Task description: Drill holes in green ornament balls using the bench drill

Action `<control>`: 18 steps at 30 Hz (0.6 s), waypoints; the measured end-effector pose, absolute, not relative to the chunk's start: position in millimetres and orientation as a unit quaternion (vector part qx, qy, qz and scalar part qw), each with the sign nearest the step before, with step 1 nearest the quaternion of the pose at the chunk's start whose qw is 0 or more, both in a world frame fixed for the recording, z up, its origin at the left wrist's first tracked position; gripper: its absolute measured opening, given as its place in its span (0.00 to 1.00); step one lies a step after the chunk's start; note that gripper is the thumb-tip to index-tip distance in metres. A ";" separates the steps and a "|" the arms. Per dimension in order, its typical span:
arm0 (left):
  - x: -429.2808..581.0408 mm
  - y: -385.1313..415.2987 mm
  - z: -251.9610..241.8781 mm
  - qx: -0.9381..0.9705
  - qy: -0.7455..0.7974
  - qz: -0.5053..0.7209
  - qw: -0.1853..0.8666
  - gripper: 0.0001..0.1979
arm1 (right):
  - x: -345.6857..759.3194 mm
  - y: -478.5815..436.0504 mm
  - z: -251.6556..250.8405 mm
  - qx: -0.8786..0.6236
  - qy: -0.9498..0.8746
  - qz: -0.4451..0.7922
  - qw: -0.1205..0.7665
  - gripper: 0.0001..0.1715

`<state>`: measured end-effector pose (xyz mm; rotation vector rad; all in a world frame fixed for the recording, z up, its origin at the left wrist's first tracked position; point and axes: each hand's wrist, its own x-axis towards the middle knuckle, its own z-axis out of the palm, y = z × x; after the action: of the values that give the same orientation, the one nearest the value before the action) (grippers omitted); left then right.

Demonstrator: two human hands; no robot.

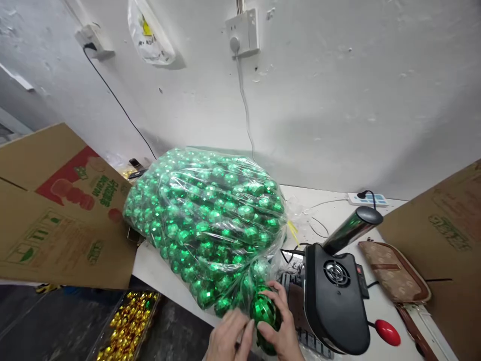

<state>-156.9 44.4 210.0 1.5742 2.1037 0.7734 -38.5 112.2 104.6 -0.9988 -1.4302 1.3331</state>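
A large clear plastic bag (210,210) packed with shiny green faceted baubles lies on the white table, its mouth toward me. At that mouth my right hand (283,326) has its fingers and thumb around a green bauble (264,308). More green facets show just below it, partly hidden by the thumb. Close by on the left, my left hand (230,335) has curled fingers pressed together beside the bag's lower edge. Whatever those fingers hold, if anything, is hidden. Right of my hands stands a black machine (336,301) with a dark cylinder on top and a red-knobbed lever (388,333).
Cardboard boxes stand at left (75,240) and right (443,225). A tray of gold baubles (126,326) sits low at the left. A brown patterned pouch (394,271) and a power strip (367,199) lie behind the machine. Cables run down the wall.
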 end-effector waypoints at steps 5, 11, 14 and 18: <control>-161.2 122.5 239.8 0.681 0.677 0.226 0.165 0.11 | -43.1 112.1 117.6 -0.408 -0.599 0.500 0.474 0.32; -146.8 200.5 249.3 0.713 0.665 -0.075 0.210 0.11 | -46.2 104.7 105.4 -0.443 -0.600 0.500 0.440 0.39; -135.7 215.2 242.6 0.697 0.665 -0.185 0.194 0.17 | -46.9 104.2 104.8 -0.442 -0.595 0.517 0.428 0.40; -124.4 219.9 235.4 0.680 0.672 -0.222 0.191 0.26 | -48.4 107.2 110.4 -0.410 -0.586 0.550 0.433 0.41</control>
<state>-124.4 219.9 235.4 1.9106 1.8868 -0.6248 -48.4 107.2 110.4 -1.0204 -1.4592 1.3694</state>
